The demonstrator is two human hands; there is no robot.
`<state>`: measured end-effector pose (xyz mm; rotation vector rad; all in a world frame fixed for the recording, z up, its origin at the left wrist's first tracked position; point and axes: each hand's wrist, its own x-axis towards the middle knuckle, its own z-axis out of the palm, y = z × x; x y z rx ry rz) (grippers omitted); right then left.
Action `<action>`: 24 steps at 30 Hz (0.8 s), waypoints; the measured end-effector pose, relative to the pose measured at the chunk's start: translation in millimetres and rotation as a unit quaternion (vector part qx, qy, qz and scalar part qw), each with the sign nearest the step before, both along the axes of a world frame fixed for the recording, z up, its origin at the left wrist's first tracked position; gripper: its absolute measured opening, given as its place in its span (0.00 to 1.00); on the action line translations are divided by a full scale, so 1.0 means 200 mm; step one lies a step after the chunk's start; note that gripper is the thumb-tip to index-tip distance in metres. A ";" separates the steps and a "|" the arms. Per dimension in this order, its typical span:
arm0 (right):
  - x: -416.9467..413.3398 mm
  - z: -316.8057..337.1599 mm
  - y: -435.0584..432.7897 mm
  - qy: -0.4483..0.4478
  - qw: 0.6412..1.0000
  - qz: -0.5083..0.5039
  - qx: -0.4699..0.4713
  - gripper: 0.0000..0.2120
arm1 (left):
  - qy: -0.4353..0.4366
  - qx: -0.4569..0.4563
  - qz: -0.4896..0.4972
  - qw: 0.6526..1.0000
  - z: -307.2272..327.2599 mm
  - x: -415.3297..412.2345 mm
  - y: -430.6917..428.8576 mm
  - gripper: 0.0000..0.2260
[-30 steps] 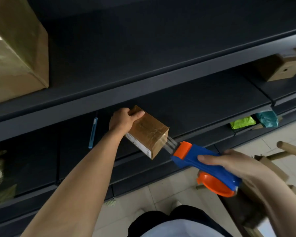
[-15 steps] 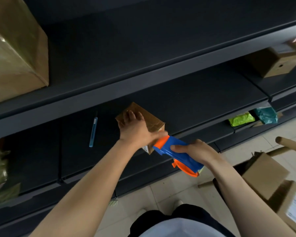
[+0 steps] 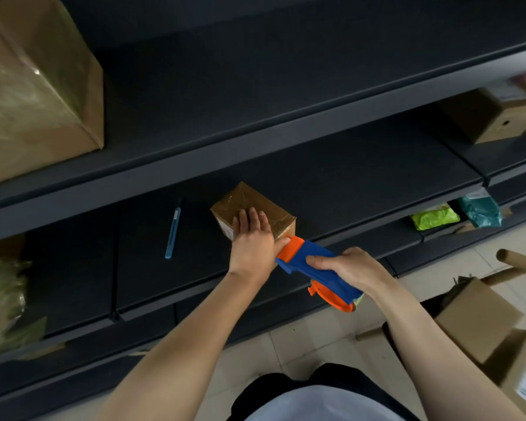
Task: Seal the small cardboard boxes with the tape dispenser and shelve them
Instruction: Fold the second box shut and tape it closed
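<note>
The small cardboard box [image 3: 255, 202] near the centre is mid-brown under a glossy sheen of clear tape, with a sliver of white label on its side at 7 o'clock. The tape dispenser [image 3: 313, 262], at the box's 5 o'clock, has a royal-blue body, an orange nose and an orange wheel. At the box's 9 o'clock lies a pale blue knife [image 3: 173, 232]. The shelves [image 3: 331, 165] are matt charcoal grey. At 10 o'clock of the view a large box [image 3: 43, 95] is tan with shiny yellowish wrap. At 2 o'clock a brown box [image 3: 498, 123] bears one dark round spot. At 3 o'clock sit a lime-green packet [image 3: 434, 216] and a teal packet [image 3: 480, 209]. The floor [image 3: 310, 347] is pale beige tile. The open boxes [image 3: 480, 317] at 4 o'clock are plain tan, one with a white label.
</note>
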<state>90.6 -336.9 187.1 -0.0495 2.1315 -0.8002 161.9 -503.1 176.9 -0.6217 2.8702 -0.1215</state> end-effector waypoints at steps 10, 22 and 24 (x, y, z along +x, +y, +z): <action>-0.02 0.34 0.01 0.034 0.992 0.016 -0.122 0.20 | 0.081 0.413 0.089 0.903 0.28 0.03 -0.34 0.20; -0.08 0.43 -0.34 0.080 0.994 0.034 -0.070 0.33 | 0.188 0.470 0.216 0.835 0.16 -0.14 -0.47 0.20; -0.09 0.42 -0.31 0.084 0.994 0.034 -0.059 0.33 | 0.191 0.458 0.218 0.841 0.16 -0.16 -0.49 0.22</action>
